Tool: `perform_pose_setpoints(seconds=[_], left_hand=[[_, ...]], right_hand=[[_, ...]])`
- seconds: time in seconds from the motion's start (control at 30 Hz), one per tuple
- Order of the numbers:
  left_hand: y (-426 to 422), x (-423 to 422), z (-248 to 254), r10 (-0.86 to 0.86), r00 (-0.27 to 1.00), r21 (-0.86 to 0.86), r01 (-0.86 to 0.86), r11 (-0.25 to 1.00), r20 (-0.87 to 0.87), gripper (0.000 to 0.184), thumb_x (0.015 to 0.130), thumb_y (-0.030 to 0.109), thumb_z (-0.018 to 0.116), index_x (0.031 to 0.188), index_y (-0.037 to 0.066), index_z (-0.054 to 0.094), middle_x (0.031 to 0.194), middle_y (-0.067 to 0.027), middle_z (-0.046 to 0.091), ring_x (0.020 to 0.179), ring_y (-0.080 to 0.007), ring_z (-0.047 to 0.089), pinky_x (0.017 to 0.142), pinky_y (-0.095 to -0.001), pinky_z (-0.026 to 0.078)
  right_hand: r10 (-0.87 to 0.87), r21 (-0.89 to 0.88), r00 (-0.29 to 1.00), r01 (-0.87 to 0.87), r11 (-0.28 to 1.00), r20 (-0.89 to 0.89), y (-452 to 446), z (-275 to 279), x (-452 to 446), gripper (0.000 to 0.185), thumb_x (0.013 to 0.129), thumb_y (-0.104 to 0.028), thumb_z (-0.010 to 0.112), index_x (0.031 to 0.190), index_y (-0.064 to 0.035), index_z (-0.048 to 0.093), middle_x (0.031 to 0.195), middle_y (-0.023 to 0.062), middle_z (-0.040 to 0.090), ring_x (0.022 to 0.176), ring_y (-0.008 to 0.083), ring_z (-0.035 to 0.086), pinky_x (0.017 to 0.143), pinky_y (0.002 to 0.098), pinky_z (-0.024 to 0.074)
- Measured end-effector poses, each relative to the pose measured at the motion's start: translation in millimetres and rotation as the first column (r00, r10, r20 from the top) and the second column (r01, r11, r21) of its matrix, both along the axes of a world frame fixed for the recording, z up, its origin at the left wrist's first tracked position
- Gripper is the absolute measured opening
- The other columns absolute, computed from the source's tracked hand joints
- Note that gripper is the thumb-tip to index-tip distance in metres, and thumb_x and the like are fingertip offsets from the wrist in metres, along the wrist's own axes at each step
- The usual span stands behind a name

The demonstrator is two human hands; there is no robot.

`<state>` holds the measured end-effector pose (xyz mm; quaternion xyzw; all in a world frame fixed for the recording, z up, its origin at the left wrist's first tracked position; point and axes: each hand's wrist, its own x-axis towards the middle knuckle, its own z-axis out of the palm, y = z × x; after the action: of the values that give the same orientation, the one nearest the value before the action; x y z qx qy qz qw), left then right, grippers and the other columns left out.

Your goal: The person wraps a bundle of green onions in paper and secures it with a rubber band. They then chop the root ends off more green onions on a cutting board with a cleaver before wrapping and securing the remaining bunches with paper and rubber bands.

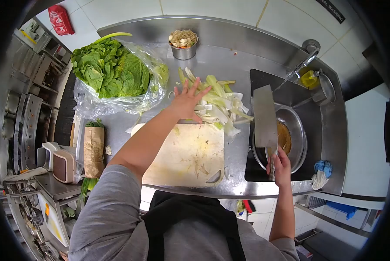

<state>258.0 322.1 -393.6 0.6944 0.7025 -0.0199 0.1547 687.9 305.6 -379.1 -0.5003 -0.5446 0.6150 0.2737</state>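
Observation:
My left hand [188, 102] is spread with its fingers apart on the near left side of a heap of pale green and white vegetable trimmings [221, 104]. The heap lies on the steel counter, just beyond a worn cutting board [182, 154]. In my right hand [280, 167] is a cleaver [264, 115], gripped by its handle with the broad blade pointing away from me. The blade is over the left side of the sink and covers part of a metal bowl [297, 130] in it. Something brown shows inside that bowl.
Leafy greens [112, 69] in a clear plastic bag stand at the back left. Behind the trimmings is a steel container [184, 52] of mushrooms. A paper-wrapped bundle [94, 148] lies left of the board. Water runs from the faucet [306, 61]; a cloth [322, 174] hangs at the sink's right.

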Motion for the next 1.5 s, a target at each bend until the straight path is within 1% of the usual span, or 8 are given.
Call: perform_pose_setpoints(seconds=[0.07, 0.3, 0.5, 0.63, 0.93, 1.1, 1.23, 1.5], left_hand=[[7, -3, -7, -0.022, 0.998, -0.024, 0.023, 0.999, 0.061, 0.138, 0.054, 0.048, 0.093, 0.159, 0.041, 0.003, 0.167, -0.0142, -0.006, 0.151, -0.0489, 0.003, 0.114, -0.0709, 0.021], [18, 12, -21, -0.067, 0.987, 0.027, 0.064, 0.998, 0.146, 0.139, 0.054, 0.046, 0.094, 0.159, 0.042, 0.002, 0.166, -0.0195, 0.000, 0.147, -0.0507, 0.019, 0.112, -0.0706, 0.025], [31, 25, -19, -0.080, 0.963, 0.114, 0.052, 0.992, 0.256, 0.130, 0.059, 0.027, 0.093, 0.157, 0.046, 0.010, 0.161, -0.0250, 0.014, 0.135, -0.0504, 0.039, 0.109, -0.0574, 0.040], [38, 28, -19, -0.035, 0.955, 0.136, -0.006, 0.991, 0.296, 0.123, 0.061, 0.015, 0.090, 0.155, 0.046, 0.017, 0.157, -0.0263, 0.022, 0.132, -0.0500, 0.042, 0.109, -0.0511, 0.044], [38, 26, 11, -0.091, 0.905, 0.310, -0.047, 0.949, 0.415, 0.120, 0.059, 0.006, 0.090, 0.153, 0.043, 0.025, 0.154, -0.0281, 0.022, 0.129, -0.0515, 0.044, 0.110, -0.0492, 0.044], [29, 11, 46, -0.130, 0.889, 0.474, -0.106, 0.874, 0.439, 0.118, 0.058, 0.007, 0.091, 0.152, 0.041, 0.029, 0.153, -0.0288, 0.021, 0.129, -0.0509, 0.044, 0.111, -0.0485, 0.042], [-17, -18, 75, -0.156, 0.868, 0.566, -0.163, 0.808, 0.472, 0.119, 0.056, 0.010, 0.092, 0.152, 0.040, 0.030, 0.152, -0.0306, 0.022, 0.133, -0.0525, 0.040, 0.113, -0.0481, 0.040], [-164, -105, 138, -0.011, 0.847, 0.534, -0.324, 0.781, 0.531, 0.117, 0.059, 0.007, 0.091, 0.153, 0.036, 0.028, 0.150, -0.0327, 0.024, 0.135, -0.0521, 0.037, 0.112, -0.0489, 0.040]], right_hand=[[-0.105, -0.072, 0.981, 0.094, 0.993, -0.165, 20, -27, -10, 0.031, 0.103, -0.018, 0.054, 0.131, -0.0072, 0.056, 0.080, 0.0034, 0.059, 0.049, 0.0104, 0.054, 0.044, 0.0242, 0.0444], [-0.184, -0.305, 0.912, 0.069, 0.950, -0.368, 27, -90, -38, 0.035, 0.104, -0.021, 0.052, 0.138, -0.0109, 0.049, 0.080, 0.0074, 0.059, 0.048, 0.0145, 0.053, 0.042, 0.0271, 0.0447], [-0.014, -0.315, 0.933, -0.107, 0.943, -0.359, 42, -91, -94, 0.038, 0.104, -0.023, 0.053, 0.141, -0.0129, 0.047, 0.081, 0.0089, 0.060, 0.048, 0.0160, 0.054, 0.042, 0.0289, 0.0461], [0.070, -0.253, 0.924, -0.175, 0.952, -0.375, 49, -85, -109, 0.039, 0.104, -0.020, 0.052, 0.142, -0.0122, 0.046, 0.081, 0.0086, 0.060, 0.048, 0.0163, 0.055, 0.042, 0.0288, 0.0459], [0.046, -0.169, 0.943, -0.106, 0.980, -0.329, 58, -28, -113, 0.038, 0.103, -0.020, 0.055, 0.140, -0.0121, 0.051, 0.081, 0.0080, 0.060, 0.049, 0.0154, 0.055, 0.043, 0.0281, 0.0457], [0.168, -0.076, 0.917, -0.209, 0.975, -0.361, 52, 35, -131, 0.036, 0.103, -0.018, 0.053, 0.138, -0.0087, 0.052, 0.081, 0.0075, 0.060, 0.048, 0.0147, 0.054, 0.042, 0.0264, 0.0451], [0.228, -0.003, 0.929, -0.239, 0.971, -0.292, 25, 81, -160, 0.036, 0.104, -0.017, 0.050, 0.138, -0.0057, 0.051, 0.079, 0.0071, 0.059, 0.048, 0.0134, 0.054, 0.042, 0.0260, 0.0452], [0.393, 0.061, 0.894, -0.389, 0.919, -0.215, -71, 156, -259, 0.041, 0.105, -0.024, 0.051, 0.139, -0.0028, 0.046, 0.075, 0.0072, 0.058, 0.042, 0.0111, 0.050, 0.036, 0.0231, 0.0408]])
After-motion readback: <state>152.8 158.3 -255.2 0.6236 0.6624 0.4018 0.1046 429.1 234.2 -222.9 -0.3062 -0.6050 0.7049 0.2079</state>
